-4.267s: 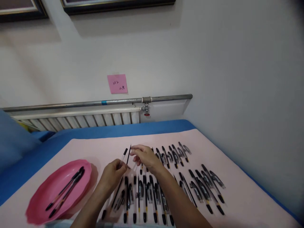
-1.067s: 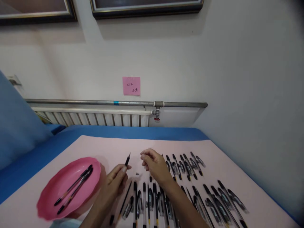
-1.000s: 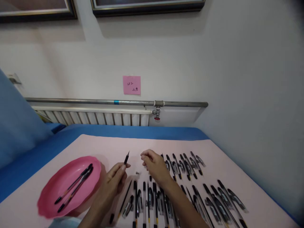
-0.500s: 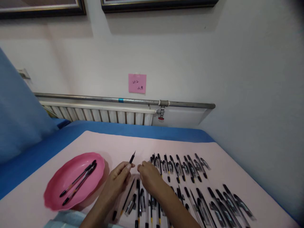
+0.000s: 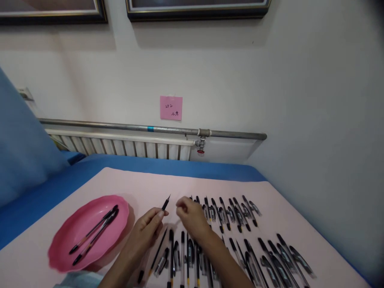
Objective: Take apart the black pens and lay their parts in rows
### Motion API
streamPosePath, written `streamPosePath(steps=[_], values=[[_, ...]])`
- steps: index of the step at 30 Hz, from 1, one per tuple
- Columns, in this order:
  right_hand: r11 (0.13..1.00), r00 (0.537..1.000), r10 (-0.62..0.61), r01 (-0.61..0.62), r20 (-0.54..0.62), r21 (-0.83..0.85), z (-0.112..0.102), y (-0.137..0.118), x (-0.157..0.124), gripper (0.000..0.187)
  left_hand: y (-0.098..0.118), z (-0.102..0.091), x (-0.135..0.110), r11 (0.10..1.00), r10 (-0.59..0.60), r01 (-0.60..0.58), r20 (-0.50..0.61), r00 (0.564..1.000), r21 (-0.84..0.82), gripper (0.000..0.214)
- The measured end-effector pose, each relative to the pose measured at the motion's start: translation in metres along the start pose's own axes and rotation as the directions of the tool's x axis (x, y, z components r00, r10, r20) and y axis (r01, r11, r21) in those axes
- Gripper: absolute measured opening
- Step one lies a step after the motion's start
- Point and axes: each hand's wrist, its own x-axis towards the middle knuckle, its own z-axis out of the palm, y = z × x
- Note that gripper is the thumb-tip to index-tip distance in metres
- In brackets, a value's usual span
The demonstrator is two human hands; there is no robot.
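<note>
My left hand (image 5: 146,232) is closed round a black pen (image 5: 165,204) whose pointed tip sticks up and to the right past my fingers. A short way to the right, my right hand (image 5: 191,216) is pinched shut just beside that tip; what it holds is too small to make out. Both hands hover over a pink sheet (image 5: 141,187) covered with rows of pen parts (image 5: 234,208): clear barrels, black caps and refills.
A pink oval dish (image 5: 69,230) at the left holds two assembled black pens (image 5: 94,234). The sheet lies on a blue surface (image 5: 168,166). A radiator (image 5: 120,146) and metal pipe run along the white wall behind. A blue cushion (image 5: 21,160) stands at the far left.
Earlier my two hands held a clear barrel and a refill together. Since then my right hand went down to the sheet beside the pen and has come back up, pinched.
</note>
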Motion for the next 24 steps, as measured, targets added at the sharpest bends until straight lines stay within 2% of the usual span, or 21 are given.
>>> streamPosePath(steps=[1,3,4,6,8,15,24], values=[[0.973,0.997,0.073,-0.067,-0.021,0.22,-0.006,-0.002,0.002,0.009,0.0,0.0,0.0,1.0,-0.013,0.013,0.028,1.0,0.011,0.044],[0.813,0.988,0.152,-0.136,0.019,0.566,-0.019,-0.006,0.004,0.008,0.002,0.001,-0.001,0.999,-0.035,0.032,0.087,0.996,0.035,0.044],[0.735,0.988,0.148,-0.139,0.042,0.664,-0.024,-0.008,0.005,0.009,0.003,0.002,-0.001,0.998,-0.041,0.036,0.11,0.993,0.048,0.044],[0.641,0.992,0.111,-0.118,0.061,0.759,-0.031,-0.012,0.004,0.009,0.005,0.004,-0.003,0.996,-0.052,0.041,0.143,0.988,0.076,0.043],[0.609,0.994,0.081,-0.109,0.075,0.786,-0.035,-0.015,0.003,0.008,0.006,0.005,-0.004,0.995,-0.056,0.042,0.154,0.986,0.09,0.042],[0.591,0.992,0.018,-0.11,0.124,0.799,-0.037,-0.02,-0.001,0.01,0.006,0.004,-0.006,0.995,-0.049,0.036,0.146,0.988,0.09,0.039],[0.73,0.991,-0.02,-0.077,0.134,0.679,-0.042,-0.024,-0.003,0.008,0.009,0.003,-0.008,0.989,-0.042,0.018,0.159,0.986,0.149,0.034]])
